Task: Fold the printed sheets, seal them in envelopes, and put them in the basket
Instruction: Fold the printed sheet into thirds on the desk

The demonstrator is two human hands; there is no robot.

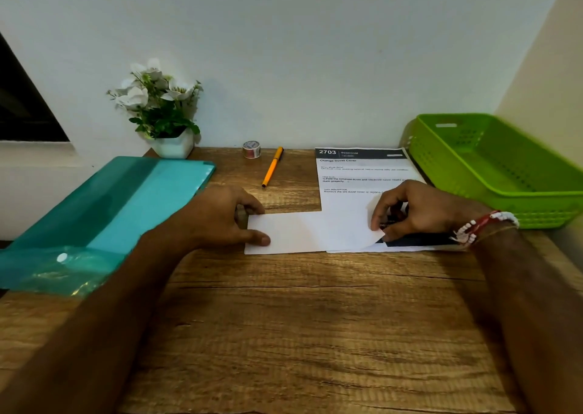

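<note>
Wooden table (284,334), one, fills the lower view.

Teal plastic folder (126,199), one, lies on the left part of the table, its near corner over the edge.

Green basket (511,207), one, slotted walls, stands at the far right against the wall. No paper can be seen in it.

Printed sheet (350,199), one plainly seen, lies face up just left of the basket. It has a dark header reading "2703" at the far end. Its near part is covered.

White paper (309,233), one piece, blank side up, lies across the near end of the printed sheet and juts left onto bare wood. Folded sheet or envelope: cannot tell. A dark printed band (416,240) shows under its right end; which sheet it belongs to is unclear.

Left hand (217,214) grips the paper's left end, with the thumb flat on top and the fingers curled at the far edge.

Right hand (419,205), with one beaded bracelet (482,224) on the wrist, pinches the paper's right corner, which is lifted off the table. The basket is just right of this hand, not touching it.

Flower pot (173,145), one, white blooms, at the back left.

Orange pen (272,167), one, lies beyond the left hand.

Tape roll (251,149), one, by the wall, near the pen's tip.
</note>
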